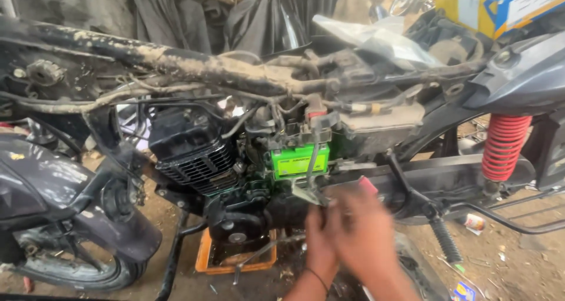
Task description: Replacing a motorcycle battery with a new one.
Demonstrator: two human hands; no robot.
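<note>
Hands, left point(321, 233) and right point(365, 230), blur beneath the motorcycle's green battery point(299, 161); grip unclear, frame point(176, 65) stripped bare, battery not yet out.

— What do you see on the dirt floor point(529, 260) below you?

— An orange tray point(207, 255) sits on it under the engine, and the front tyre point(76, 271) stands at your left.

— And to the right?

— Small litter (a little white cup point(474, 223), a blue-and-yellow packet point(465, 291)) lies on the bare earth near the lower right corner.

hands point(347, 233) hemmed by engine point(197, 154), frame point(194, 68)
</note>
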